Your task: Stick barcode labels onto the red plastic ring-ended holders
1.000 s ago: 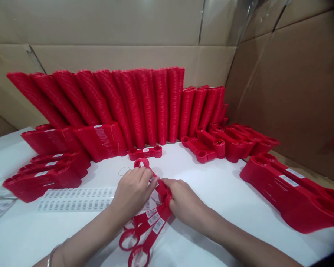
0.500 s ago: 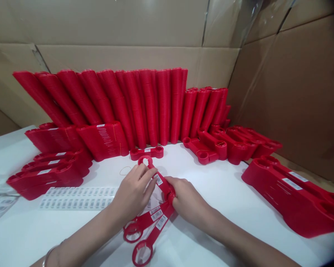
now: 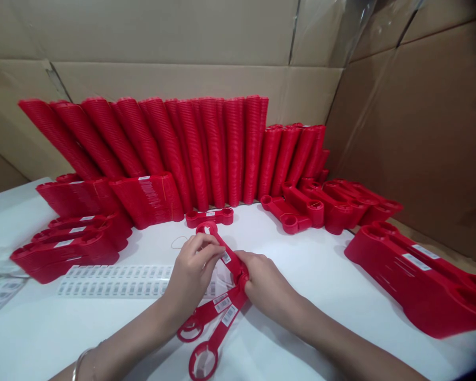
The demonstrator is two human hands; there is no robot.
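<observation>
My right hand (image 3: 265, 283) is closed around one end of several flat red plastic pieces with ring-shaped ends, fanned out. Two lower pieces (image 3: 218, 341) point toward me and carry white barcode stickers (image 3: 229, 315). The upper red piece (image 3: 233, 260) points away from me. At its middle, the pinched fingertips of my left hand (image 3: 194, 267) touch a barcode sticker (image 3: 226, 257); those fingers hide part of the piece. Beneath my left wrist, a sheet of barcode stickers (image 3: 115, 288) lies on the white table (image 3: 150, 338).
Tall stacks of red pieces (image 3: 198, 153) stand along the cardboard wall (image 3: 182, 37). Labelled bundles lie at the left (image 3: 75, 243) and right (image 3: 416, 286). A small red stack (image 3: 210, 217) sits just beyond my hands, near a thin rubber band (image 3: 178, 242).
My left fingertips have drawn together at the sticker on the upper piece, and the hand has shifted slightly. My right hand keeps its grip on the fanned pieces.
</observation>
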